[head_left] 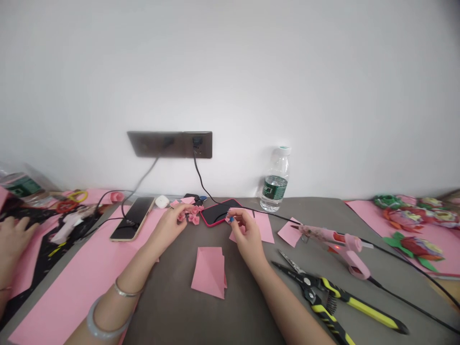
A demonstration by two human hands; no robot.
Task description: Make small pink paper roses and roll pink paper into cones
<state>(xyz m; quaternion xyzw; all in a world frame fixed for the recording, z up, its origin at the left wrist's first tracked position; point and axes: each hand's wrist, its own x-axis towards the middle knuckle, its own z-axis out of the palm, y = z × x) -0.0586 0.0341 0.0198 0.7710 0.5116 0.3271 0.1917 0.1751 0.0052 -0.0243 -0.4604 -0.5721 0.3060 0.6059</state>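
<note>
Overhead, head view: every place below is told from the red phone (218, 212) at the back of the grey table (172, 306).
Left hand: the left hand (168, 229) sits just left of the phone, fingers pinched narrow on a small pink paper rose (180, 215).
Roses: more pink roses (194, 214) lie bunched at the phone's left edge, touching or nearly touching the fingertips.
Right hand: the right hand (247, 235) is just in front of the phone's right end, fingers curled narrow on a small pink scrap (232, 221); what else they grip cannot be told.
Folded sheet: a folded pink sheet (209, 271) lies well in front of the phone, between the two forearms.
Squares: pink squares (289, 233) lie to the phone's right.
Glue gun: the pink glue gun (339, 245) rests farther right, its cord running off.
Pliers: yellow-handled pliers (325, 297) lie right and nearer the person.
Bottle: a water bottle (275, 179) stands behind and right, against the wall.
Second phone: another phone (132, 218) lies well left on a pink strip.
Other person: a hand (10, 239) shows at the far left.
</note>
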